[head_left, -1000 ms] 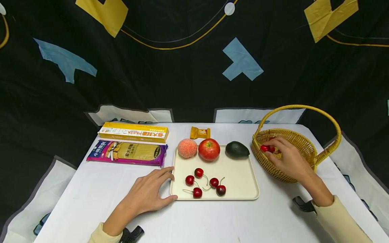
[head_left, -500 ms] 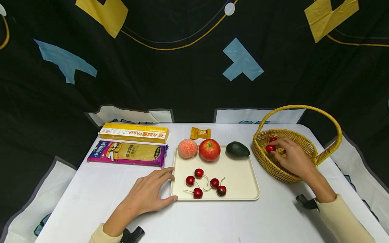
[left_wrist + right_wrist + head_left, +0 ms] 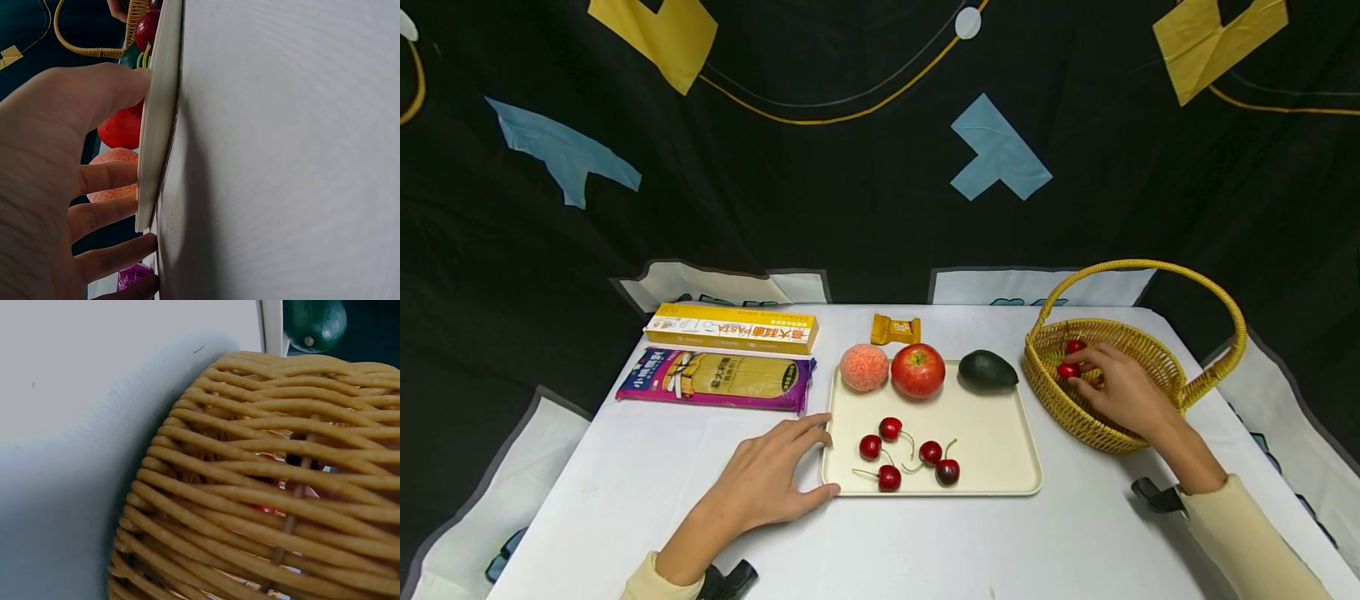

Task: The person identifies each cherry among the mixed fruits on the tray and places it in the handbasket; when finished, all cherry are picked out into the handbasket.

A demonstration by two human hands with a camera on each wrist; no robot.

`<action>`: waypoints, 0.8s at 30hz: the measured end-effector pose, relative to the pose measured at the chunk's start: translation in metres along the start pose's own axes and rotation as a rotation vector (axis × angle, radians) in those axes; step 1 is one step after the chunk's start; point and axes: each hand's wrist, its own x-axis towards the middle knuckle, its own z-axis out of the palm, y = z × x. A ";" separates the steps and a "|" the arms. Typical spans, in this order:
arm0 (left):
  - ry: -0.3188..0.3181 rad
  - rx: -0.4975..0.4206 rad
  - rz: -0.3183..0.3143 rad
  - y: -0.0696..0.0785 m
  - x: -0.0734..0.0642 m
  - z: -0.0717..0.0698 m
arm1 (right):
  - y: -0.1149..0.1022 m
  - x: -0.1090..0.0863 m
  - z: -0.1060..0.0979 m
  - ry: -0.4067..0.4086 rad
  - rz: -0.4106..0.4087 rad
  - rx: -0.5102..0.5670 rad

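At the near side of the white-covered bench (image 3: 910,550), two cream sleeves (image 3: 1251,537) reach forward, each with a black device (image 3: 730,579) at the wrist. The left hand (image 3: 767,477) lies beside a cream tray (image 3: 992,442), its fingers spread wide, thumb touching the near left corner and fingertips meeting the left edge. On the front half of the tray sit five stemmed cherries (image 3: 889,477), three loosely grouped on the left and two side by side nearer the middle. Off to the right, the right hand (image 3: 1122,396) dips into a handled wicker basket (image 3: 1078,427), thumb and fingers narrowed to pinch a small red fruit (image 3: 1067,370); a second red fruit (image 3: 1076,346) shows just beyond it, inside the weave. The right wrist view catches mostly basket wall, with bits of red through the gaps. Level with the basket, far left, lies a purple bag of pasta (image 3: 722,379). Along the far edge of the tray rest a dark green avocado (image 3: 987,371), a red apple (image 3: 918,371) and a rough pinkish ball (image 3: 864,367). Past them sit a small orange packet (image 3: 896,329) and, leftward, a yellow pasta box (image 3: 732,327), with a black curtain (image 3: 820,208) behind.
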 end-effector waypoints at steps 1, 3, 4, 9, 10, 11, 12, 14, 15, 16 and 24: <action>0.000 0.000 -0.001 0.000 0.000 0.000 | 0.000 0.001 0.000 -0.008 0.000 0.003; -0.002 0.001 -0.002 0.000 0.000 0.000 | 0.001 0.001 0.001 -0.018 0.000 0.001; -0.003 0.001 -0.003 0.001 0.000 0.000 | 0.001 0.002 0.001 -0.023 0.001 0.001; -0.004 0.003 -0.006 0.001 0.000 0.000 | 0.004 0.004 0.003 -0.049 0.021 -0.012; -0.004 0.002 -0.007 0.001 0.000 0.000 | 0.005 0.004 0.004 -0.053 0.027 -0.017; -0.004 0.002 -0.009 0.001 0.000 0.000 | 0.005 0.005 0.004 -0.056 0.031 -0.019; -0.005 0.002 -0.010 0.001 0.000 0.000 | 0.006 0.005 0.004 -0.061 0.036 -0.020; -0.005 0.001 -0.011 0.001 -0.001 0.000 | 0.007 0.006 0.004 -0.071 0.043 -0.016; -0.005 0.001 -0.011 0.001 -0.001 0.000 | 0.007 0.006 0.004 -0.074 0.045 -0.015; -0.005 0.001 -0.010 0.000 0.000 0.001 | 0.008 0.006 0.004 -0.078 0.048 -0.013; -0.005 0.004 -0.007 0.000 0.000 0.000 | 0.008 0.008 0.004 -0.108 0.071 -0.017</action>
